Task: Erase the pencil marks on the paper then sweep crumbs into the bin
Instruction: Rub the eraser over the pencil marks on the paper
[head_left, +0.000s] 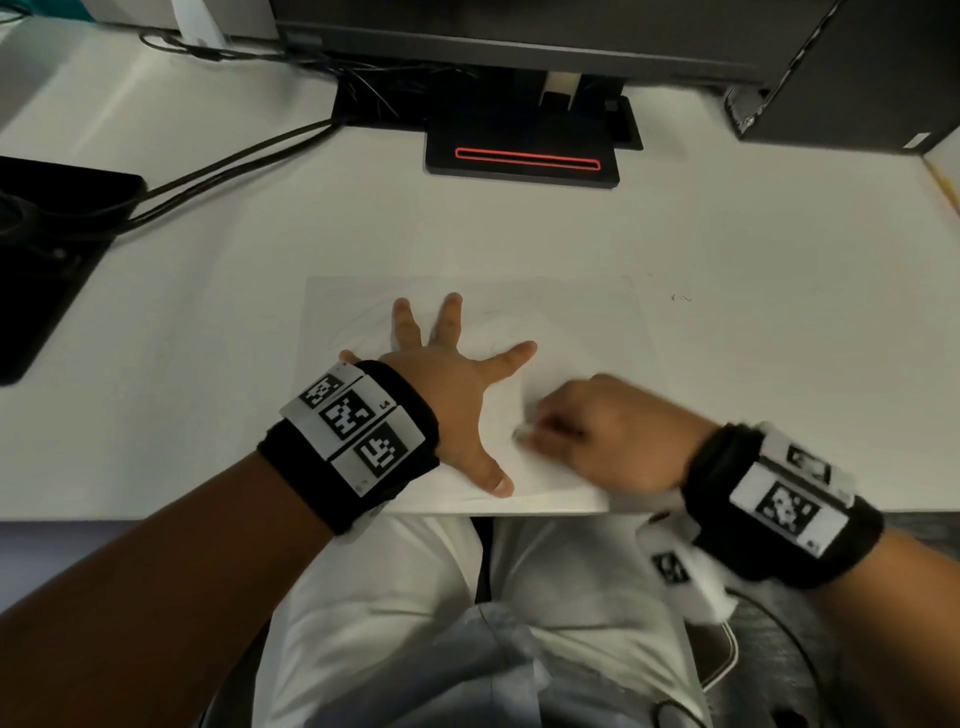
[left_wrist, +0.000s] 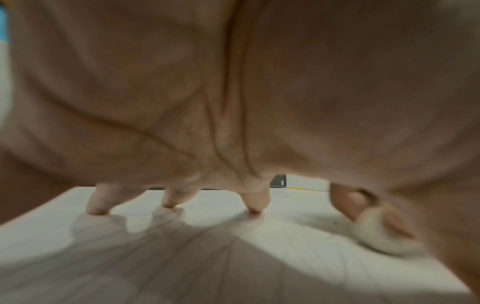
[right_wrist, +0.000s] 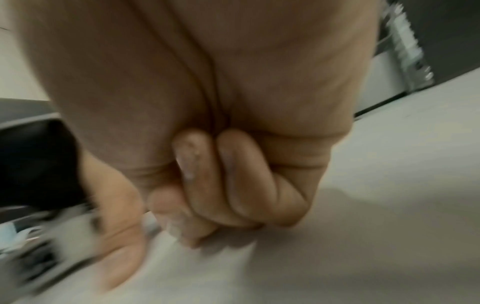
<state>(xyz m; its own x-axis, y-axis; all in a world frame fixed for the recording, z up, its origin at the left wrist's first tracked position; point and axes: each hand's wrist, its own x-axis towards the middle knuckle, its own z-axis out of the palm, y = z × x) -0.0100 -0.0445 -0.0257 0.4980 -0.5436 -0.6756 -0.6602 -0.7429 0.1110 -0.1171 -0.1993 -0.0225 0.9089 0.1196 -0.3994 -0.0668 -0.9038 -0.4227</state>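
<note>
A white sheet of paper (head_left: 571, 322) lies on the white desk (head_left: 208, 322) at its front edge, with faint pencil marks (head_left: 496, 332) near the middle. My left hand (head_left: 457, 384) lies flat on the sheet with fingers spread, pressing it down; its fingertips (left_wrist: 255, 204) touch the paper in the left wrist view. My right hand (head_left: 597, 431) is curled just right of the left thumb and pinches a small white eraser (head_left: 521, 433) against the paper. The eraser (left_wrist: 376, 234) shows blurred in the left wrist view. The right hand's curled fingers (right_wrist: 233, 185) fill the right wrist view.
A black monitor stand (head_left: 524, 150) with a red outline sits at the back centre. Black cables (head_left: 234, 166) run left to a dark object (head_left: 47, 249). A dark computer case (head_left: 857, 78) stands back right. Tiny dark specks (head_left: 680, 298) lie right of the paper. No bin is in view.
</note>
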